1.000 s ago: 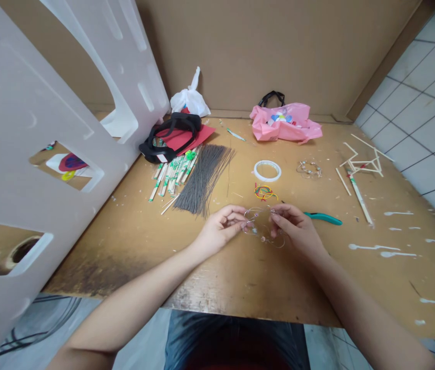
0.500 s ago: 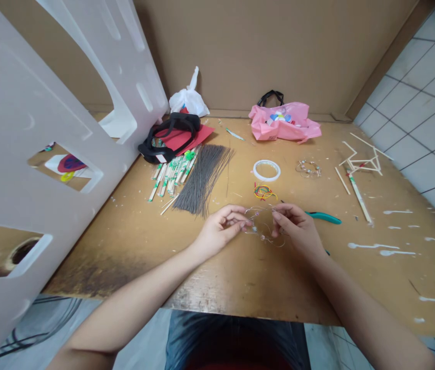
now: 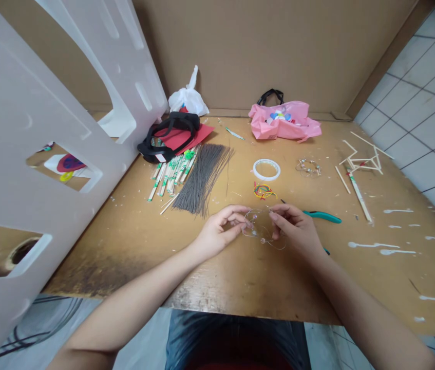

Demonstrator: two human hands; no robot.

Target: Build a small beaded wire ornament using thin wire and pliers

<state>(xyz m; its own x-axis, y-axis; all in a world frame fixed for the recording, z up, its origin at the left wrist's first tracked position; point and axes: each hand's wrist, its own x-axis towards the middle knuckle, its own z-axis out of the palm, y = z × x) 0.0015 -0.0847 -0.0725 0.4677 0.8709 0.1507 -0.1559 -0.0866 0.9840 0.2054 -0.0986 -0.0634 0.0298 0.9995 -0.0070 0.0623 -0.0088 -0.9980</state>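
Between my hands is a thin looped wire with small beads [image 3: 262, 240] on it, held just over the table. My left hand [image 3: 223, 229] pinches its left side between thumb and fingers. Thumb and forefinger of my right hand [image 3: 292, 222] close on the wire's upper right part. Teal-handled pliers [image 3: 323, 216] lie partly hidden beneath my right hand. Just beyond the hands are coloured rubber bands [image 3: 264, 191] and a roll of white tape [image 3: 266, 169]. Farther right lies another beaded wire ring [image 3: 308, 167].
Left of centre lie a bundle of grey wires [image 3: 203, 177], wrapped chopsticks [image 3: 171, 174] and a black headset strap [image 3: 169, 137] on red paper. A pink bag [image 3: 284, 121] sits at the back. A stick frame [image 3: 363, 162] stands right. A white plastic panel [image 3: 67, 128] borders the left.
My right hand has shifted slightly left, toward my left hand. The beaded wire has turned a little between them.
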